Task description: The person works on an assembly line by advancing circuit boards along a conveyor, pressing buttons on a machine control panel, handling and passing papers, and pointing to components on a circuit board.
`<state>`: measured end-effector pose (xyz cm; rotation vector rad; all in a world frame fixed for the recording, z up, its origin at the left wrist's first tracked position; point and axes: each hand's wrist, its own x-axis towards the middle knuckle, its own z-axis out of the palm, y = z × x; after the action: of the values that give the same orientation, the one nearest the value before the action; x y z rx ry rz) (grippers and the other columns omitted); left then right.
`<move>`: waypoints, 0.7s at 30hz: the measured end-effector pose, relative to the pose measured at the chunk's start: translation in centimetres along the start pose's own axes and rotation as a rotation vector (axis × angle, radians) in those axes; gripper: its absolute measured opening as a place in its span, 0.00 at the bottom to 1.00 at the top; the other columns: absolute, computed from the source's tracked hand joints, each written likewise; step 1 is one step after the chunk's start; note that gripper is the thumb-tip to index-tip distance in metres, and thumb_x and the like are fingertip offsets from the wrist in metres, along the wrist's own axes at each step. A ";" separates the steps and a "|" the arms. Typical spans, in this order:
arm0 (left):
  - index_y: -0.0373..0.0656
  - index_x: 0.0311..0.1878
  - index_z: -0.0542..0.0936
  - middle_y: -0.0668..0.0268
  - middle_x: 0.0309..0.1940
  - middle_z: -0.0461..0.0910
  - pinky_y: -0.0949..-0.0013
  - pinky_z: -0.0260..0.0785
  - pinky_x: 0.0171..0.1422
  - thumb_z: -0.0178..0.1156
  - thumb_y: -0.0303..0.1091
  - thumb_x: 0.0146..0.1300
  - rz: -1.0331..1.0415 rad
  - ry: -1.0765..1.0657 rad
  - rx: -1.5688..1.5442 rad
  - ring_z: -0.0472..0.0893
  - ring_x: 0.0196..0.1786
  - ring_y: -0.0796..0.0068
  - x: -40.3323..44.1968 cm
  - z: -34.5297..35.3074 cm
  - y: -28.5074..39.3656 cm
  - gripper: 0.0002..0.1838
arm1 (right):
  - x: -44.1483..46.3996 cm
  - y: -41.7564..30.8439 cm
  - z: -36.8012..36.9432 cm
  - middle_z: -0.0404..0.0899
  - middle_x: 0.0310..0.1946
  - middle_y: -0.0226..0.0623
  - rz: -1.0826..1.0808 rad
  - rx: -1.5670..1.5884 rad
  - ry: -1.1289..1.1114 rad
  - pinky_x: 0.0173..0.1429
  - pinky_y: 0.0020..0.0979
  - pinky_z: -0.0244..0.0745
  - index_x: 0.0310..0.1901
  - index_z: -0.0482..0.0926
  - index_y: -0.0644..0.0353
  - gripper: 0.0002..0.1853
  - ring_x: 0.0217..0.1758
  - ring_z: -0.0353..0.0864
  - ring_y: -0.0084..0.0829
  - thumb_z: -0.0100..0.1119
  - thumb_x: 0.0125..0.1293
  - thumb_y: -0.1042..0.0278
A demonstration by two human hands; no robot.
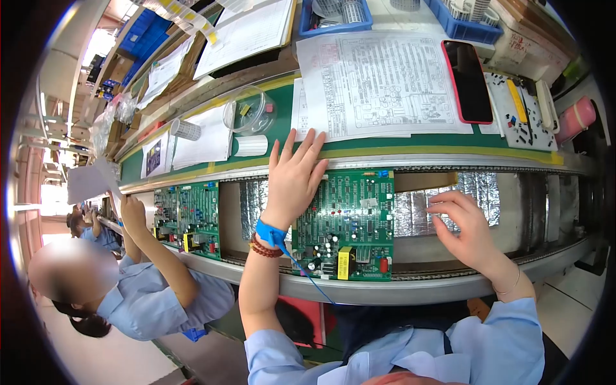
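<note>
My left hand (292, 183) lies over the upper left corner of a green circuit board (362, 221), its fingers spread and reaching to the lower edge of a printed diagram sheet (385, 83). Nothing shows in its grasp. A blue wrist strap (271, 233) with a cord and a beaded bracelet circle that wrist. To the right of the board, my right hand (465, 231) hovers above the conveyor with loosely curled, parted fingers and holds nothing. The board carries a yellow transformer (346, 262), a red component and several capacitors, and sits between the conveyor rails.
Another circuit board (186, 218) sits further left on the line. A clear plastic cup (231, 119), a phone (467, 83) and a tray of small parts (523, 131) lie on the green bench. Blue bins (346, 27) stand behind. A co-worker (160, 289) at left holds paper.
</note>
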<state>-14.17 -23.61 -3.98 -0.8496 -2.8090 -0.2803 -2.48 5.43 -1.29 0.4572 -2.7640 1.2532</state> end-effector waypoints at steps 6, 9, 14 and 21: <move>0.57 0.64 0.66 0.66 0.65 0.63 0.51 0.40 0.71 0.46 0.42 0.67 -0.009 -0.073 0.077 0.55 0.69 0.51 0.1 -0.4 0.2 0.22 | -0.4 1.8 0.1 0.77 0.37 0.32 -0.065 -0.104 0.018 0.42 0.32 0.68 0.35 0.79 0.59 0.08 0.38 0.74 0.35 0.60 0.50 0.77; 0.56 0.64 0.66 0.66 0.66 0.62 0.51 0.39 0.71 0.46 0.42 0.67 -0.021 -0.090 0.065 0.53 0.70 0.53 0.1 -0.3 0.2 0.22 | -0.6 2.1 0.2 0.77 0.36 0.32 -0.077 -0.115 0.001 0.43 0.32 0.68 0.35 0.79 0.59 0.09 0.37 0.74 0.35 0.60 0.50 0.78; 0.54 0.64 0.66 0.66 0.66 0.61 0.51 0.39 0.72 0.46 0.42 0.67 -0.020 -0.087 0.083 0.53 0.71 0.55 0.2 -0.4 0.3 0.23 | -0.7 2.4 0.4 0.76 0.35 0.33 -0.071 -0.080 -0.040 0.42 0.33 0.67 0.35 0.78 0.60 0.09 0.36 0.73 0.35 0.60 0.49 0.78; 0.53 0.64 0.66 0.66 0.66 0.62 0.52 0.39 0.72 0.46 0.42 0.67 -0.017 -0.069 0.089 0.53 0.71 0.56 0.0 -0.2 0.2 0.23 | -0.8 2.4 0.6 0.76 0.36 0.33 -0.081 -0.090 -0.070 0.41 0.33 0.67 0.35 0.78 0.60 0.09 0.35 0.74 0.34 0.59 0.49 0.78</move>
<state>-14.07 -23.50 -3.71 -0.8319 -2.8689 -0.1295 -2.35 6.66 -3.60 0.6108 -2.8135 1.1112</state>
